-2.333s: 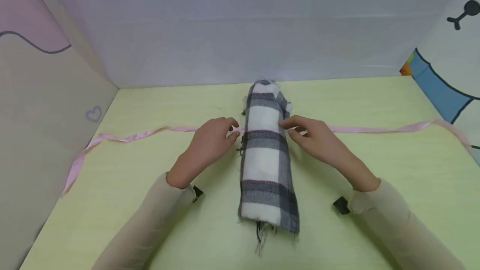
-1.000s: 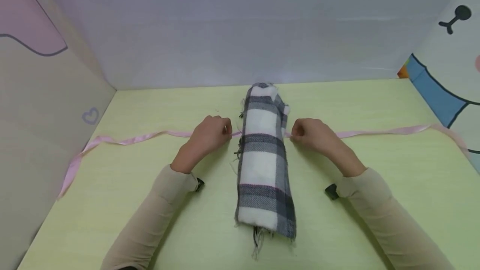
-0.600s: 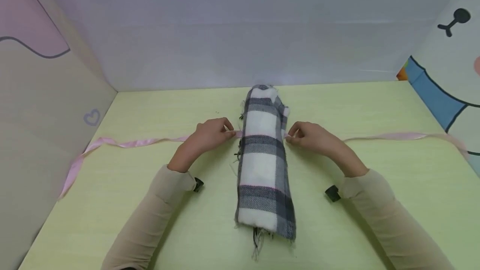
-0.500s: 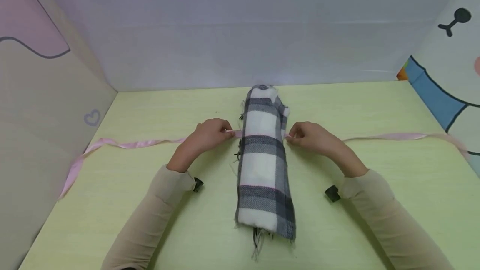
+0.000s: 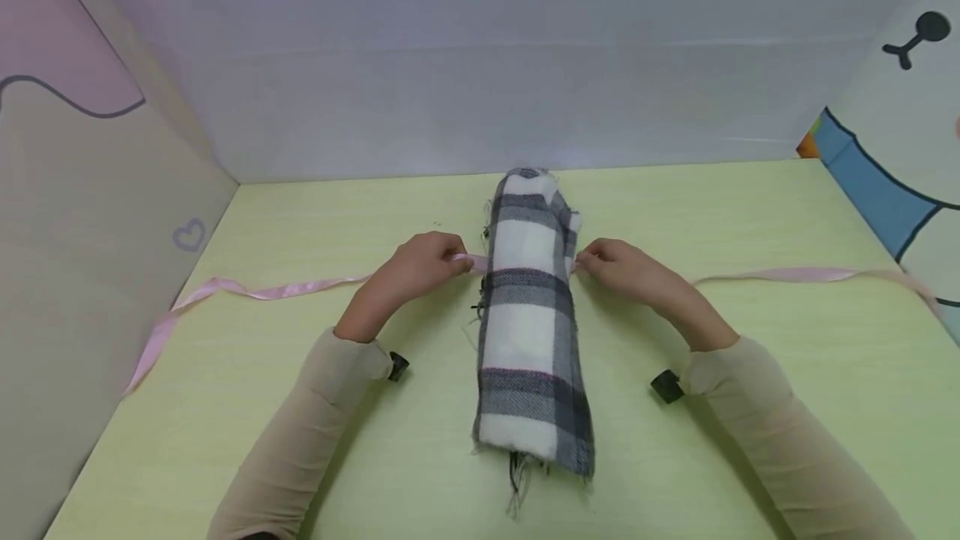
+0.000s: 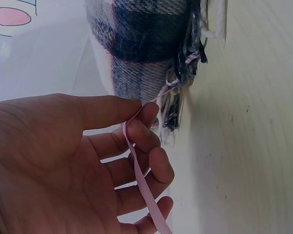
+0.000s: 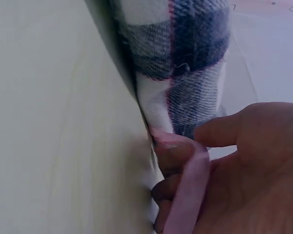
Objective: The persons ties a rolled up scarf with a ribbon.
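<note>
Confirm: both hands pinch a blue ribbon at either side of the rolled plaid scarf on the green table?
Not quite: the ribbon is pink, not blue, as the head view shows. The left hand and right hand do pinch it at either side of the rolled plaid scarf on the green table.

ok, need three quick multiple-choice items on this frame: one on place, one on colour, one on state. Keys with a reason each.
1. Where does the rolled scarf lie?
A. between the two hands
B. left of both hands
C. against the right wall

2. What colour is the ribbon?
A. blue
B. pink
C. black

3. What is the left hand doing?
A. lying flat on the table
B. pinching the ribbon
C. gripping the scarf's fringe

Key:
1 A, the left hand and right hand flank the roll.
2 B, the strip is pink in all views.
3 B, the left wrist view shows fingers curled on the strip.
</note>
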Available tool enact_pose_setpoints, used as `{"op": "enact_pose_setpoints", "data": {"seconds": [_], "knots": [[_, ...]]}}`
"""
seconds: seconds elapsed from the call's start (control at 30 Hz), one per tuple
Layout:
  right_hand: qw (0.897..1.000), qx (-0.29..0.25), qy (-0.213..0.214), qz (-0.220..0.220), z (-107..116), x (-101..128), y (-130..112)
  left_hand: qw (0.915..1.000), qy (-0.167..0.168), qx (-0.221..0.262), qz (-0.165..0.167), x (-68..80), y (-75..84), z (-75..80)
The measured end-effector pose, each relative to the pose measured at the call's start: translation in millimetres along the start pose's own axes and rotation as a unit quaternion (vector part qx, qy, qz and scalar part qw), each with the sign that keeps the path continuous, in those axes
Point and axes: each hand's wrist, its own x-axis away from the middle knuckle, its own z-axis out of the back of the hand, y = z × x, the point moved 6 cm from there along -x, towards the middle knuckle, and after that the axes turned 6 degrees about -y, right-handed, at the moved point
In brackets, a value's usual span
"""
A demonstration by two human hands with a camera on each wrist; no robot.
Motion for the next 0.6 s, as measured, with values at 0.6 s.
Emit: {"op": "enact_pose_setpoints", "data": {"seconds": [0.6], "knots": [[0.996, -0.066, 0.033, -0.043, 3.6, -4.2, 7.6, 0.9999, -0.008, 0.012, -0.006, 0.1, 1.7, -1.3]]}}
